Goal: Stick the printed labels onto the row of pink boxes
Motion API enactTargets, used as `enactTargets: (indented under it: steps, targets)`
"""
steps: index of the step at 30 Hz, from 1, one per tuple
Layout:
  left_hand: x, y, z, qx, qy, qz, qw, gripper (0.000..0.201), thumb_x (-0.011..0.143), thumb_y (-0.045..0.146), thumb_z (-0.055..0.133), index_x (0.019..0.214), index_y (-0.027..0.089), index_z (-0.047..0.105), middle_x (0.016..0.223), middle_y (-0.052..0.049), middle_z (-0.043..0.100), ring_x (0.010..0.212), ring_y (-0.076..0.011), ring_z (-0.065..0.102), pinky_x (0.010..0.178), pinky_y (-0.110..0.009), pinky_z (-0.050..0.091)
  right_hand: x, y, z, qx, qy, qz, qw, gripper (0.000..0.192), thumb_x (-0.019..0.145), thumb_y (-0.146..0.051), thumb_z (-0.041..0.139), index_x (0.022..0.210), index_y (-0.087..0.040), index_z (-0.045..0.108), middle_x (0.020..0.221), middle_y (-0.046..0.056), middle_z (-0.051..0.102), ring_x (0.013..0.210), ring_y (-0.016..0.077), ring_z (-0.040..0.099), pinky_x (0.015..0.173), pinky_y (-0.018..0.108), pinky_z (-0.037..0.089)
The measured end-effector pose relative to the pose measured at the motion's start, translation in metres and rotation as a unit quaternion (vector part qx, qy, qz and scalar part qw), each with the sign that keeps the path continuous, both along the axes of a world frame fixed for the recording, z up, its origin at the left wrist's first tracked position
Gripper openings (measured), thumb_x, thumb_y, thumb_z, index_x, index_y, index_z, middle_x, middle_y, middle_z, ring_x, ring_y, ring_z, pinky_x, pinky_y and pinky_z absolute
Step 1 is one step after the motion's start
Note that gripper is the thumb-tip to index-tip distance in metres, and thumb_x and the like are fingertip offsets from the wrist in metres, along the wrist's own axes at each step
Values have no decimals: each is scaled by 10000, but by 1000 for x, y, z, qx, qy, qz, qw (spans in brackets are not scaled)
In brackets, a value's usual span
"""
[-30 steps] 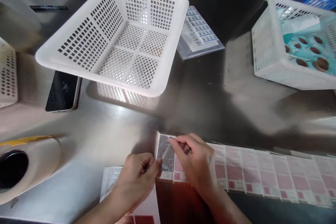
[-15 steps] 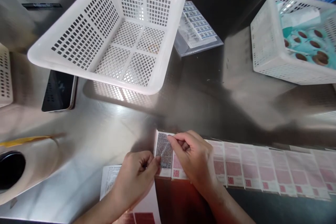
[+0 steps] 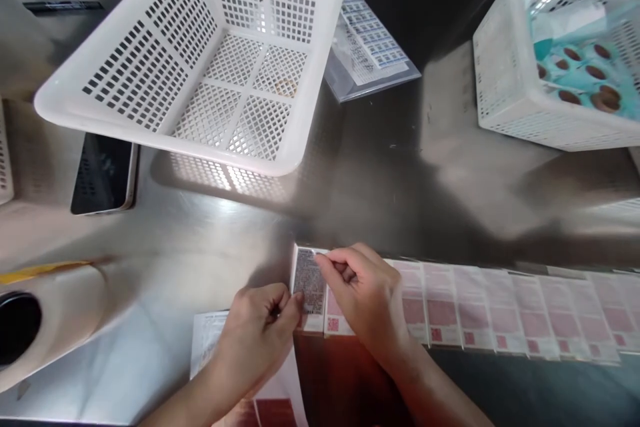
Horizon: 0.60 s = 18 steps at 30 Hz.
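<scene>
A row of small pink-and-white packets (image 3: 500, 313) lies edge to edge along the near side of the steel table (image 3: 380, 193). On the leftmost packet sits a printed label (image 3: 309, 282) with dense dark text. My right hand (image 3: 365, 300) pinches the label's upper right corner. My left hand (image 3: 257, 340) pinches its lower left edge. Both hands hold the label against the packet. A white sheet of printed labels (image 3: 207, 340) lies partly under my left hand.
A large empty white mesh basket (image 3: 150, 113) stands tilted at the back left, a phone (image 3: 103, 173) under its edge. A second basket (image 3: 505, 80) with teal packs is at the right. A bagged sheet of blue labels (image 3: 373, 53) lies behind; a beige roll (image 3: 55, 320) sits left.
The view has tilted down a little, so the baskets sit higher in frame. My hands stay on the label, pressing it onto the leftmost packet with only slight finger shifts.
</scene>
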<state>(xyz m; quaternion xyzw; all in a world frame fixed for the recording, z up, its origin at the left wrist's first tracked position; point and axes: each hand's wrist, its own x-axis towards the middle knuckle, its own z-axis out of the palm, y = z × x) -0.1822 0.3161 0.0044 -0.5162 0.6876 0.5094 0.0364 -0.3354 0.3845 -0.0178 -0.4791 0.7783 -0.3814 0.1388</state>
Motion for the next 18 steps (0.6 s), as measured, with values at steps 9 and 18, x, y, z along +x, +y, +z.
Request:
enactTargets:
  steps: [9,18]
  targets:
    - [3,-3,-6,14,22,-41,999,402,810,445,457,502,187,464,485,18,479,484,-93,368,488,-227,253,-3,-2,2,64,-12,-41,997,171,902,-330,630,778,-214,611,744,-24,617,563,103,567,579,235,423]
    - [12,-7,0,-30,44,-64,997,409,762,432,568,514,207,333,510,61,323,518,-93,318,507,-230,221,-7,-6,6,42,-42,-15,998,59,892,-240,596,934,-209,623,732,-15,644,619,142,607,628,261,441]
